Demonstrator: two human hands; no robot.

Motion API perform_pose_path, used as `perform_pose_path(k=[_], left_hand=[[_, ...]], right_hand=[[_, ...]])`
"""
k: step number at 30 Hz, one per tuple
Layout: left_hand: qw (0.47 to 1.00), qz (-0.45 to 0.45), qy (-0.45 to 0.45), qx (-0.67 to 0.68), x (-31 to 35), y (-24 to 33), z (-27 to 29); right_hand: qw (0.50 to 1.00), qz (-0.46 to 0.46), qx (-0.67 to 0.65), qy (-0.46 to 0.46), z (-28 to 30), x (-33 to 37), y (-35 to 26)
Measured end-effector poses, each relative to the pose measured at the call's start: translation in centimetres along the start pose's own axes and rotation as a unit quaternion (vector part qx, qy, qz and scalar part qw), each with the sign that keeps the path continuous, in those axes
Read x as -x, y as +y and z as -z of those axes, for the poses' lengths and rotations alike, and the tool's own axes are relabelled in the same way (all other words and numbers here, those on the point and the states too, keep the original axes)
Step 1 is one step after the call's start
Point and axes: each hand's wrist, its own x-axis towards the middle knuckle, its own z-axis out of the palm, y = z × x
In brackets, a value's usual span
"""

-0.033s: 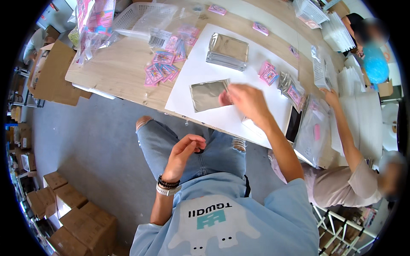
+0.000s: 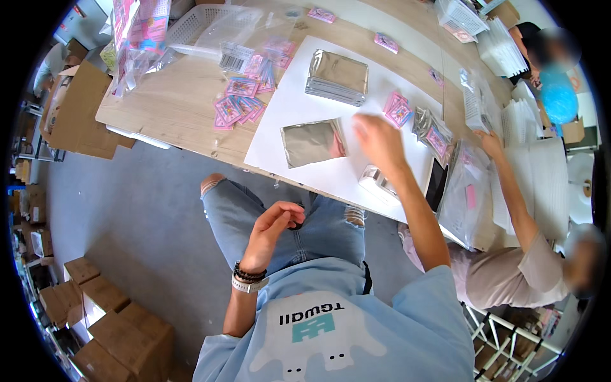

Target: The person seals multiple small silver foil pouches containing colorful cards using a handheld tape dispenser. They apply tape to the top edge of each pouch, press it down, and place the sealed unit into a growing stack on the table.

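My right hand [image 2: 382, 141] hovers over a white sheet [image 2: 270, 143] on the table; its fingers are blurred and partly hidden. Beside it, on the left, a flat silver foil pouch [image 2: 312, 143] lies on the sheet, with a pinkish reflection on its right part. Farther back sits a stack of silver foil pouches [image 2: 337, 73]. A small white device [image 2: 377, 180] is partly under my right wrist. Above my lap, my left hand [image 2: 275, 223] is closed, fingers curled by a small dark thing I cannot make out.
Pink card packs [image 2: 238, 109] lie spread at the left, and a smaller pile [image 2: 398, 109] at the right near filled foil pouches [image 2: 433, 132]. A black phone-like slab [image 2: 436, 184] rests at the sheet's right edge. A co-worker's arm [image 2: 512, 184] reaches in from the right.
My right hand has moved right, off the edge of the foil pouch, uncovering its right side and more of the white device. My left hand stays in place.
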Motion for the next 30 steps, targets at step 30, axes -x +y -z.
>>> perform_pose_path(k=[30], left_hand=[[0.656,-0.300,-0.004,-0.692,-6.9,-2.1,3.1]], right_hand=[[0.784,-0.145,-0.597,0.090,0.3,8.4,-9.0]])
